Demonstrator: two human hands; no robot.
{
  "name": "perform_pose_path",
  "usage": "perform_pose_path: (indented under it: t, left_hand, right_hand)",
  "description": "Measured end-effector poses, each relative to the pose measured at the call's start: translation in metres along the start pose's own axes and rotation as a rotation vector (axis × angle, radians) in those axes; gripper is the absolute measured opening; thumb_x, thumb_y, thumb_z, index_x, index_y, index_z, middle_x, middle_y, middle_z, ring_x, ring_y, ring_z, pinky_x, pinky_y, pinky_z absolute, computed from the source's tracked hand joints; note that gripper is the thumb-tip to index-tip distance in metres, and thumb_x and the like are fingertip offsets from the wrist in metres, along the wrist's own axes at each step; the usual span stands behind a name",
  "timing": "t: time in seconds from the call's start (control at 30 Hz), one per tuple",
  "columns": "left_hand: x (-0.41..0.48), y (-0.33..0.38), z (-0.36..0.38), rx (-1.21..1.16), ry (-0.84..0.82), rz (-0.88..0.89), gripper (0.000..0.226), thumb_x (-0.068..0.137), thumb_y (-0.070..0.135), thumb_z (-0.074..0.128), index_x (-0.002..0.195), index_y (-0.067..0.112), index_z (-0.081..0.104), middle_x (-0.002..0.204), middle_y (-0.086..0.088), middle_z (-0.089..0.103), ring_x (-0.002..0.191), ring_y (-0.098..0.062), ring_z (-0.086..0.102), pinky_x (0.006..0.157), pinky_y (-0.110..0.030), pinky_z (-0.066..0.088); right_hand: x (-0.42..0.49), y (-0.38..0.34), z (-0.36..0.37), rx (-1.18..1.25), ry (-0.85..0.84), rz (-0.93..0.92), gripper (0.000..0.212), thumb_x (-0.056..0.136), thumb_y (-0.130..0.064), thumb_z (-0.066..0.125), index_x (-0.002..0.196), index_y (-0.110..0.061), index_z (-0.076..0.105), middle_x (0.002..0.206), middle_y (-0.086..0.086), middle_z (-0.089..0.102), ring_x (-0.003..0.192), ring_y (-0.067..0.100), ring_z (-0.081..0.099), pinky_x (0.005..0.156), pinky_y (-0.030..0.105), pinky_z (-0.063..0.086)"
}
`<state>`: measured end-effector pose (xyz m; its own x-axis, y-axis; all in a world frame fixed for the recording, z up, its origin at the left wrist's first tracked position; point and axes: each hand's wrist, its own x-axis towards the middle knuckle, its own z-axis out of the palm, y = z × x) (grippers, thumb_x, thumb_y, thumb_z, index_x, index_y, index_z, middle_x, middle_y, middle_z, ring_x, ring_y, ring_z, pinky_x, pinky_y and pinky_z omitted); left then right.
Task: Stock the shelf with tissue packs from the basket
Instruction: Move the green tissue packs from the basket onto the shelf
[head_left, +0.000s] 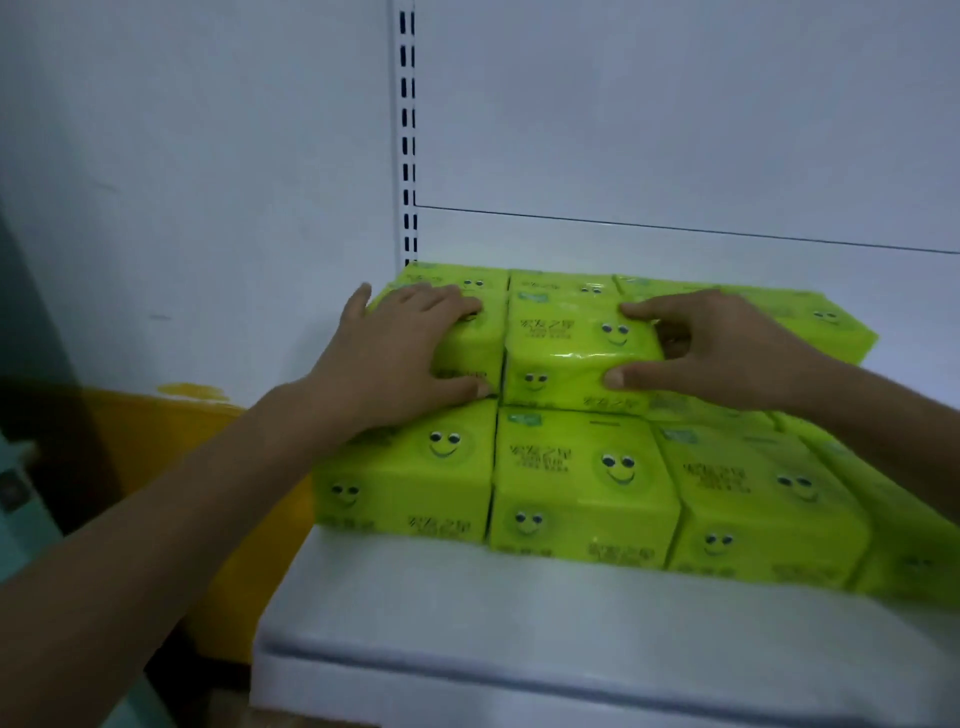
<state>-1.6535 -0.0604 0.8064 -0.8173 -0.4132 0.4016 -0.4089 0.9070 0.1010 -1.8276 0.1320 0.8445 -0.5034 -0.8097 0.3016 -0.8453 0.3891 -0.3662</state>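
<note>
Shelf (467, 597) front edge bare; green tissue packs (582, 493) stacked two tiers toward its back left corner, left hand (410, 353) fingers wrapped over upper left pack (472, 356), right hand (737, 353) fingers pinching upper middle pack (566, 353), apparently squaring both flush.

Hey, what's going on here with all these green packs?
A person is stocking a white shelf with green tissue packs. A bottom row already sits there, with a second layer going on top. The left hand holds the upper left pack; the right hand grips the upper middle pack beside it.
</note>
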Motion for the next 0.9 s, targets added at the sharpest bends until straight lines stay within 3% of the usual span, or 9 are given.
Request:
perform_pose_path:
  t: [0.07,0.17,0.23,0.33,0.4,0.5,0.67,0.77,0.9]
  left_hand:
    - [0.002,-0.005,0.006,0.01,0.061,0.019,0.082,0.073,0.075,0.051,0.142,0.038,0.03,0.154,0.012,0.026,0.142,-0.012,0.02,0.116,-0.043,0.009]
    - [0.001,-0.008,0.01,-0.016,0.121,0.029,0.091,0.059,0.082,0.03,0.139,0.04,0.034,0.15,0.013,0.032,0.14,-0.012,0.026,0.114,-0.043,0.013]
    - [0.0,-0.008,0.01,-0.035,0.119,0.038,0.092,0.058,0.081,0.028,0.139,0.039,0.035,0.15,0.013,0.032,0.14,-0.012,0.025,0.115,-0.043,0.01]
    - [-0.006,-0.009,0.004,-0.166,0.143,0.033,0.085,0.068,0.075,0.048,0.142,0.036,0.031,0.152,0.014,0.029,0.143,-0.006,0.018,0.116,-0.042,-0.003]
    - [-0.019,-0.012,-0.004,-0.279,0.242,0.046,0.076,0.076,0.062,0.054,0.142,0.032,0.034,0.15,0.012,0.033,0.141,-0.002,0.019,0.117,-0.036,-0.004]
    - [-0.051,-0.023,-0.022,-0.363,0.367,0.058,0.068,0.078,0.055,0.054,0.138,0.026,0.042,0.143,0.011,0.042,0.134,-0.003,0.032,0.11,-0.016,0.017]
    - [-0.149,-0.057,-0.053,-0.39,0.399,-0.021,0.062,0.082,0.049,0.054,0.139,0.025,0.042,0.135,0.022,0.039,0.12,0.015,0.03,0.095,0.007,0.017]
    - [-0.248,-0.087,-0.055,-0.403,0.405,-0.158,0.06,0.083,0.048,0.055,0.137,0.025,0.043,0.134,0.021,0.041,0.123,0.011,0.034,0.1,0.002,0.023]
    - [-0.413,-0.138,-0.022,-0.431,0.385,-0.479,0.058,0.081,0.054,0.053,0.132,0.028,0.048,0.129,0.015,0.05,0.119,-0.003,0.049,0.1,-0.02,0.039]
  right_hand:
    - [0.012,0.005,0.008,0.035,-0.005,-0.006,0.077,0.062,-0.055,0.072,0.131,-0.025,0.055,0.06,-0.008,0.046,0.052,-0.001,0.048,0.056,0.018,0.038]
    - [0.019,0.01,0.008,0.041,-0.053,-0.024,0.083,0.056,-0.062,0.065,0.131,-0.028,0.054,0.051,-0.012,0.043,0.046,0.0,0.044,0.054,0.024,0.034]
    - [0.018,0.008,0.003,-0.021,-0.111,-0.046,0.093,0.052,-0.069,0.059,0.136,-0.031,0.049,0.072,-0.015,0.056,0.067,0.0,0.057,0.067,0.025,0.043]
    - [0.012,-0.002,-0.007,-0.22,-0.103,-0.078,0.105,0.047,-0.078,0.052,0.142,-0.037,0.035,0.103,-0.006,0.056,0.093,0.016,0.061,0.086,0.031,0.047]
    - [0.009,-0.012,-0.018,-0.213,0.037,-0.105,0.101,0.05,-0.079,0.053,0.141,-0.038,0.035,0.108,-0.006,0.057,0.093,0.015,0.062,0.085,0.034,0.048]
    - [-0.002,-0.041,-0.031,-0.031,0.189,-0.194,0.083,0.062,-0.079,0.055,0.132,-0.037,0.046,0.106,-0.009,0.061,0.095,0.005,0.062,0.074,0.024,0.044]
    - [-0.045,-0.133,0.006,0.184,0.089,-0.366,0.071,0.068,-0.075,0.058,0.128,-0.039,0.05,0.118,-0.02,0.059,0.11,-0.01,0.054,0.089,0.018,0.046]
    - [-0.095,-0.198,0.053,0.325,-0.021,-0.484,0.066,0.062,-0.081,0.057,0.12,-0.049,0.051,0.12,-0.025,0.06,0.115,-0.008,0.054,0.097,0.02,0.046]
    - [-0.17,-0.265,0.156,0.566,-0.322,-0.534,0.052,0.066,-0.079,0.058,0.112,-0.054,0.056,0.117,-0.026,0.063,0.114,-0.004,0.057,0.094,0.014,0.046]
